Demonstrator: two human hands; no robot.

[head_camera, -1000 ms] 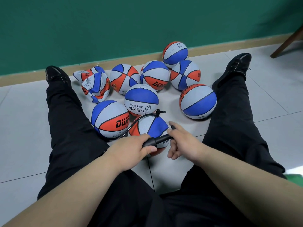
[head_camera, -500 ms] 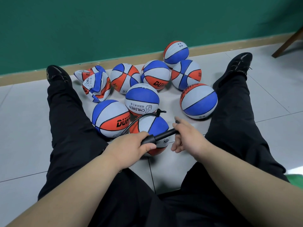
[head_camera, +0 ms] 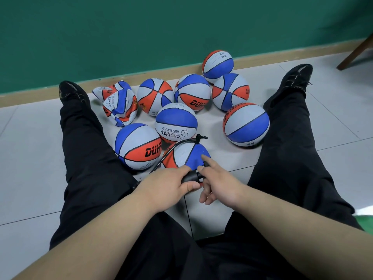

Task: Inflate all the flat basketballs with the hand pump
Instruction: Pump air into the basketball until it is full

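Note:
I sit on the floor with a black hand pump [head_camera: 191, 176] held between my legs. My left hand [head_camera: 167, 184] grips the pump's barrel. My right hand [head_camera: 218, 184] holds the pump's handle, pushed in close to the barrel, with the forefinger stretched out. A black hose [head_camera: 177, 147] runs from the pump to the top of a red, white and blue basketball [head_camera: 185, 156] just beyond my hands. Several round basketballs [head_camera: 175, 123] of the same colours lie further out. Two crumpled flat balls [head_camera: 120, 106] lie at the far left.
My legs in black trousers [head_camera: 84, 150] and black shoes [head_camera: 292, 81] flank the balls on both sides. A green wall with a wooden skirting board [head_camera: 141, 75] closes the far side. A wooden chair leg [head_camera: 355, 53] stands at the far right.
My right hand has pushed the pump handle in toward the barrel; half a second ago it was drawn further out. My left hand and the balls have stayed in place.

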